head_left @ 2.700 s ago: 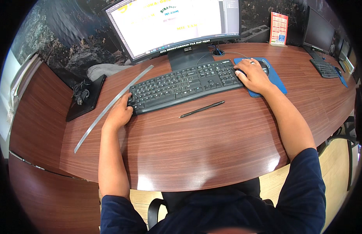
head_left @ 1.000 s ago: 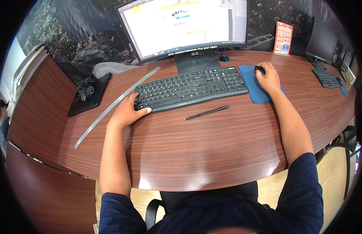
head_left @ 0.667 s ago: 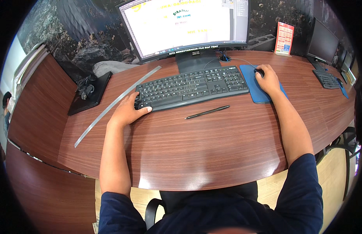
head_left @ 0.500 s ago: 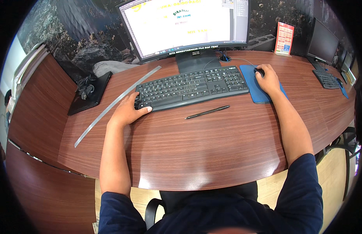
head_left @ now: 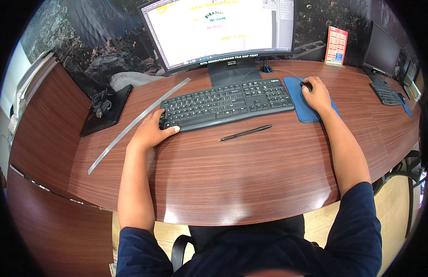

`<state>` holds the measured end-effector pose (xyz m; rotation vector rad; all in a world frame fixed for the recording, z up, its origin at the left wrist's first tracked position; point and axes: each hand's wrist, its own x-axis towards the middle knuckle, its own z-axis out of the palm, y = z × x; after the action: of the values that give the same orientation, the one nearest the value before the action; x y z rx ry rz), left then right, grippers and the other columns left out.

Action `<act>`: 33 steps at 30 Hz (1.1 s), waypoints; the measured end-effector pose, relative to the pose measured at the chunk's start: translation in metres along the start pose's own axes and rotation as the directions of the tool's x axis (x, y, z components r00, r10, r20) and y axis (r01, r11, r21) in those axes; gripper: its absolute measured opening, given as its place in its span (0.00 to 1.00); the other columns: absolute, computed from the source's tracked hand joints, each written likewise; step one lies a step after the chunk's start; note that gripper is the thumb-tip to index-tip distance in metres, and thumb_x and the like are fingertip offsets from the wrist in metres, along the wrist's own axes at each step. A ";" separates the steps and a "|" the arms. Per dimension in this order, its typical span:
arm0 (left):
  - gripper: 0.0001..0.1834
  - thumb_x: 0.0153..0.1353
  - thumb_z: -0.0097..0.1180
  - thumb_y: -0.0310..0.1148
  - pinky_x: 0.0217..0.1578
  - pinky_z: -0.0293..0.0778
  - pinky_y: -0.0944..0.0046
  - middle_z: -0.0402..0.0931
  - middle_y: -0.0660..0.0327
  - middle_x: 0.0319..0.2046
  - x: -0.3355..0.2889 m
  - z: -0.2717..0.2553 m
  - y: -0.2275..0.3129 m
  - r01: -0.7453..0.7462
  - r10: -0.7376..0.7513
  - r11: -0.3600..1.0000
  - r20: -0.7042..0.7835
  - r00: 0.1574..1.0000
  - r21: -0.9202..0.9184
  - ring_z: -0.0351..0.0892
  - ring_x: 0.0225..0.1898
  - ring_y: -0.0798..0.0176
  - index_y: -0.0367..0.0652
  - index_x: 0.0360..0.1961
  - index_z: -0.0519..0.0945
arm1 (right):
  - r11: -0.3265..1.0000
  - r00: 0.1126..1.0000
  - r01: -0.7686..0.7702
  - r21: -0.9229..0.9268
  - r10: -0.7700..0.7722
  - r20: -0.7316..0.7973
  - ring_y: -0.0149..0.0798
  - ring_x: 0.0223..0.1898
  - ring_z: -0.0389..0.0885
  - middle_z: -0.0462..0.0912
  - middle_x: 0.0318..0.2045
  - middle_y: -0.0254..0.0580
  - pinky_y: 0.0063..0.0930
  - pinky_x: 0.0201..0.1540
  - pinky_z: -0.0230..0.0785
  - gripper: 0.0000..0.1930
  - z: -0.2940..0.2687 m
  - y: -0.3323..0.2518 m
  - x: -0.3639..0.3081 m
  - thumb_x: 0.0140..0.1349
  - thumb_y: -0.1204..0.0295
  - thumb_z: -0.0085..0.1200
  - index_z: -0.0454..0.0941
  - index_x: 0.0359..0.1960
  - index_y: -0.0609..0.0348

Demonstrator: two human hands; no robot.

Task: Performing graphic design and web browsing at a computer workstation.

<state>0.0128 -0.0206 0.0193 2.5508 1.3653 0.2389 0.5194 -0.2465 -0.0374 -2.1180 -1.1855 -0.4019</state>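
Observation:
My left hand (head_left: 151, 130) rests at the left end of a black keyboard (head_left: 228, 105), fingers and thumb spread apart over its corner keys. The thumb lies along the keyboard's front edge. On the blue mouse pad (head_left: 307, 111), my right hand (head_left: 318, 94) is curled over a dark computer mouse (head_left: 307, 86), most of which it hides. A black pen (head_left: 245, 133) lies slantwise on the desk in front of the keyboard. Left of my left hand, a long metal ruler (head_left: 131, 128) lies at an angle, apart from the forearm.
A lit monitor (head_left: 218, 32) stands behind the keyboard. On the left, a flat black device (head_left: 113, 117) carries a bundled cable (head_left: 101, 104) beside a wooden partition (head_left: 48, 111). A red-and-white desk calendar (head_left: 336, 46), second monitor (head_left: 381, 48) and second keyboard (head_left: 385, 93) stand at right.
Both hands stay where they were. At the far left edge, a dark shape like a person's head beyond the partition is gone from view.

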 end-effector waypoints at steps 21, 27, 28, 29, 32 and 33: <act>0.57 0.51 0.71 0.65 0.71 0.65 0.48 0.68 0.40 0.70 0.001 0.002 -0.003 -0.026 0.026 1.000 -0.024 0.999 0.002 0.66 0.73 0.40 0.37 0.73 0.68 | 1.000 1.000 -0.012 -0.008 0.012 0.014 0.55 0.57 0.80 0.82 0.53 0.50 0.46 0.62 0.72 0.17 -0.002 -0.004 -0.001 0.62 0.67 0.60 0.83 0.51 0.57; 0.57 0.51 0.72 0.65 0.71 0.64 0.48 0.68 0.40 0.70 0.001 0.001 -0.001 -0.003 0.003 1.000 -0.014 1.000 0.008 0.66 0.73 0.40 0.38 0.73 0.68 | 1.000 1.000 -0.010 -0.007 0.010 0.002 0.55 0.57 0.80 0.82 0.54 0.50 0.46 0.62 0.72 0.17 -0.001 -0.003 -0.001 0.61 0.67 0.60 0.83 0.51 0.57; 0.57 0.51 0.72 0.65 0.71 0.64 0.48 0.68 0.40 0.70 0.001 0.001 -0.001 -0.007 0.007 1.000 -0.011 1.000 0.007 0.66 0.73 0.40 0.38 0.73 0.68 | 1.000 1.000 -0.010 -0.007 0.010 0.002 0.55 0.57 0.80 0.82 0.54 0.50 0.46 0.62 0.72 0.17 -0.002 -0.003 -0.001 0.61 0.67 0.60 0.83 0.51 0.57; 0.57 0.51 0.72 0.66 0.71 0.64 0.48 0.68 0.40 0.70 0.001 0.001 -0.002 -0.010 0.010 1.000 -0.008 1.000 0.006 0.66 0.73 0.40 0.38 0.73 0.68 | 1.000 1.000 -0.010 -0.009 0.010 0.003 0.55 0.57 0.80 0.82 0.54 0.50 0.46 0.62 0.72 0.17 -0.002 -0.003 -0.001 0.61 0.67 0.60 0.83 0.51 0.57; 0.57 0.52 0.71 0.66 0.71 0.64 0.47 0.68 0.40 0.70 0.000 0.001 -0.001 -0.006 0.006 1.000 -0.009 1.000 0.000 0.66 0.73 0.40 0.38 0.73 0.68 | 1.000 1.000 -0.012 -0.009 0.012 0.006 0.55 0.57 0.80 0.82 0.54 0.50 0.46 0.62 0.72 0.17 -0.003 -0.004 -0.001 0.61 0.67 0.60 0.83 0.51 0.57; 0.57 0.52 0.71 0.66 0.71 0.64 0.47 0.68 0.40 0.70 0.000 0.000 -0.001 -0.006 0.006 1.000 -0.008 1.000 0.001 0.66 0.73 0.40 0.38 0.73 0.68 | 1.000 1.000 -0.015 -0.009 0.015 0.007 0.55 0.57 0.80 0.82 0.54 0.50 0.46 0.62 0.72 0.17 -0.003 -0.005 -0.002 0.61 0.67 0.60 0.83 0.52 0.57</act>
<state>0.0122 -0.0207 0.0187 2.5573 1.3615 0.2505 0.5146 -0.2475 -0.0343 -2.1364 -1.1733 -0.3942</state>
